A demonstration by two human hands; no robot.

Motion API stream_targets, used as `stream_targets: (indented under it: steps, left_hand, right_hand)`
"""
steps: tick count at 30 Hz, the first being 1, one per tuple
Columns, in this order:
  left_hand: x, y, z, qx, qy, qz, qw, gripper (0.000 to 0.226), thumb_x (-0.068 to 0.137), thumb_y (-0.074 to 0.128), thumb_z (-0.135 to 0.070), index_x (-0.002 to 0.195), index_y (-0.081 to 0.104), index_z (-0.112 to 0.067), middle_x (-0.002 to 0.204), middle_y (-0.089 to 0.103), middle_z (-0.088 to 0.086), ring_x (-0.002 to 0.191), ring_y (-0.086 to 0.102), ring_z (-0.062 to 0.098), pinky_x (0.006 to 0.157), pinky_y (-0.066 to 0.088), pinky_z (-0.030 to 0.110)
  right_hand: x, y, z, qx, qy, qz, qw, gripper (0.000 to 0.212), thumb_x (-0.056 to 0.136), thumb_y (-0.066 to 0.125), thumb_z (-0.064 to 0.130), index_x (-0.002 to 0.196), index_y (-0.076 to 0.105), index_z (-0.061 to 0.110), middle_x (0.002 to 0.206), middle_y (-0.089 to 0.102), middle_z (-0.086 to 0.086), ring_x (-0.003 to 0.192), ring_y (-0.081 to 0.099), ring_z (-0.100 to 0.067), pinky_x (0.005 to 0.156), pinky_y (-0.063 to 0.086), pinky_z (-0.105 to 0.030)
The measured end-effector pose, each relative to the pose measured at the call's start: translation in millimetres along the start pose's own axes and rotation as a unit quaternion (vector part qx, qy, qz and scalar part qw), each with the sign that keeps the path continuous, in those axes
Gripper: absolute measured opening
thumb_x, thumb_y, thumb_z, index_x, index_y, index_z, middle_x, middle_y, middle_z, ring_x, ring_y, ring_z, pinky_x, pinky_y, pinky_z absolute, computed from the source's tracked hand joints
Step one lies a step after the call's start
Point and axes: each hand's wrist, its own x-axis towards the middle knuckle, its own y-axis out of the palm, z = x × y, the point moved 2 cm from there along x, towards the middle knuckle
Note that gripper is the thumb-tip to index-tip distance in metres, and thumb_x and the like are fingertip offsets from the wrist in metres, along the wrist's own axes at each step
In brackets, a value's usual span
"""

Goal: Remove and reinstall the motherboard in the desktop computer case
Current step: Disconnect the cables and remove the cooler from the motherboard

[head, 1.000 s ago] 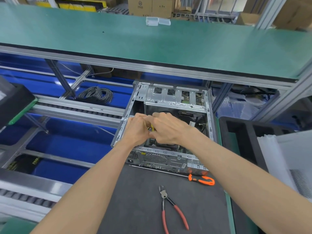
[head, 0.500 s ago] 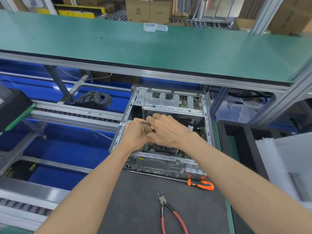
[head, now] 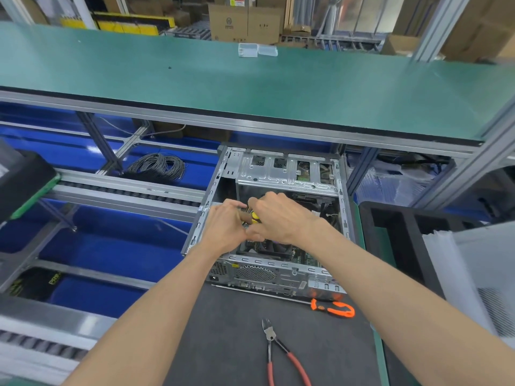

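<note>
An open silver desktop case (head: 281, 168) lies on its side on a dark mat (head: 223, 344). Inside it the motherboard (head: 303, 256) shows as a green strip near the rear panel, mostly hidden by my hands. My left hand (head: 223, 227) and my right hand (head: 281, 215) meet over the case's left interior. Both close around a yellow-and-black tool handle (head: 254, 217), probably a screwdriver. Its tip is hidden below my fingers.
A long screwdriver with an orange handle (head: 333, 307) lies against the case's rear panel. Red-handled cutters (head: 281, 355) rest on the mat nearer me. A green shelf (head: 250, 87) overhangs the case. Black foam trays (head: 395, 232) stand at right, coiled cable (head: 157, 165) and blue bins (head: 106, 232) at left.
My hands stay joined on the yellow handle, with only small shifts of the fingers. My head has dipped slightly, so the case sits a little higher in view.
</note>
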Motion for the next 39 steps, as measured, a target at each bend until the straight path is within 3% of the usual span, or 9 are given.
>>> stream_targets:
  steps: [4, 10, 14, 17, 23, 26, 30, 35, 39]
  left_hand:
    - [2.3, 4.3, 3.8, 0.031, 0.005, -0.003, 0.999, 0.015, 0.069, 0.084, -0.034, 0.083, 0.081, -0.029, 0.115, 0.067, -0.008, 0.118, 0.049, 0.007, 0.1, 0.038, 0.042]
    - [2.4, 2.3, 1.1, -0.003, 0.009, 0.025, 1.0, 0.02, 0.063, 0.088, -0.039, 0.076, 0.078, -0.027, 0.107, 0.065, -0.014, 0.111, 0.056, 0.011, 0.099, 0.043, 0.043]
    - [2.6, 2.0, 1.2, -0.009, -0.015, 0.004, 1.0, 0.017, 0.066, 0.088, -0.033, 0.068, 0.071, -0.035, 0.11, 0.061, -0.012, 0.106, 0.057, 0.011, 0.097, 0.044, 0.04]
    - [1.5, 3.5, 1.2, -0.001, 0.0, -0.003, 1.0, 0.01, 0.068, 0.085, -0.035, 0.072, 0.077, -0.031, 0.102, 0.064, -0.016, 0.107, 0.054, 0.008, 0.095, 0.043, 0.039]
    - [-1.5, -1.8, -5.8, 0.009, 0.021, 0.017, 1.0, 0.021, 0.057, 0.067, -0.039, 0.051, 0.047, -0.034, 0.069, 0.045, -0.028, 0.077, 0.052, 0.016, 0.074, 0.039, 0.036]
    - [-1.0, -0.7, -5.1, 0.01, 0.021, 0.005, 1.0, 0.027, 0.057, 0.072, -0.04, 0.052, 0.046, -0.032, 0.065, 0.045, -0.027, 0.072, 0.051, 0.01, 0.072, 0.038, 0.034]
    - [1.8, 4.5, 1.9, 0.008, 0.015, -0.001, 1.0, 0.022, 0.064, 0.083, -0.04, 0.056, 0.07, -0.026, 0.077, 0.064, -0.018, 0.094, 0.058, 0.009, 0.085, 0.041, 0.036]
    - [0.2, 3.6, 2.5, -0.002, 0.008, -0.021, 1.0, 0.037, 0.063, 0.076, -0.032, 0.039, 0.048, -0.03, 0.061, 0.05, -0.026, 0.081, 0.055, 0.003, 0.075, 0.038, 0.031]
    - [0.9, 3.7, 7.0, -0.048, -0.01, 0.024, 0.998, 0.031, 0.062, 0.087, -0.031, 0.048, 0.061, -0.039, 0.083, 0.063, -0.021, 0.093, 0.055, 0.004, 0.082, 0.043, 0.033]
  right_hand:
    - [4.6, 23.8, 3.1, -0.036, 0.033, -0.01, 0.999, 0.027, 0.101, 0.052, 0.031, 0.114, 0.055, 0.007, 0.1, 0.058, -0.013, 0.095, 0.059, -0.038, 0.067, 0.036, -0.038]
    - [-0.6, 13.1, 4.6, 0.004, -0.064, 0.002, 0.998, 0.017, 0.09, 0.063, 0.007, 0.106, 0.062, 0.013, 0.102, 0.054, -0.005, 0.088, 0.056, -0.027, 0.07, 0.041, -0.038]
    - [-4.8, 11.2, 1.4, -0.005, -0.061, -0.004, 0.998, 0.032, 0.098, 0.055, 0.026, 0.126, 0.051, 0.011, 0.097, 0.047, -0.005, 0.082, 0.057, -0.029, 0.069, 0.033, -0.035]
    - [-1.4, 14.3, 0.9, -0.058, -0.02, -0.029, 0.998, 0.036, 0.103, 0.051, 0.035, 0.122, 0.049, 0.005, 0.105, 0.058, -0.011, 0.091, 0.062, -0.034, 0.068, 0.04, -0.036]
    - [-0.9, 15.0, 12.3, -0.005, -0.055, -0.016, 0.998, 0.021, 0.084, 0.063, 0.0, 0.102, 0.062, 0.011, 0.103, 0.061, -0.006, 0.083, 0.059, -0.027, 0.068, 0.044, -0.037]
    - [-1.6, 10.9, 7.9, 0.007, -0.065, -0.021, 0.998, 0.021, 0.084, 0.066, 0.006, 0.103, 0.06, 0.013, 0.097, 0.055, 0.0, 0.079, 0.056, -0.024, 0.065, 0.039, -0.034]
    - [-0.3, 11.7, 0.1, -0.009, 0.009, -0.049, 0.999, 0.031, 0.098, 0.054, 0.036, 0.11, 0.052, 0.008, 0.097, 0.058, -0.011, 0.083, 0.058, -0.034, 0.068, 0.044, -0.04]
    - [6.1, 15.0, 7.1, -0.01, -0.021, -0.054, 0.998, 0.016, 0.097, 0.057, 0.027, 0.091, 0.05, 0.014, 0.084, 0.056, -0.004, 0.08, 0.055, -0.027, 0.065, 0.033, -0.035]
    - [2.6, 5.2, 1.3, 0.014, -0.053, -0.02, 0.998, 0.012, 0.092, 0.063, 0.025, 0.097, 0.059, 0.015, 0.096, 0.064, -0.006, 0.086, 0.058, -0.026, 0.069, 0.045, -0.037]
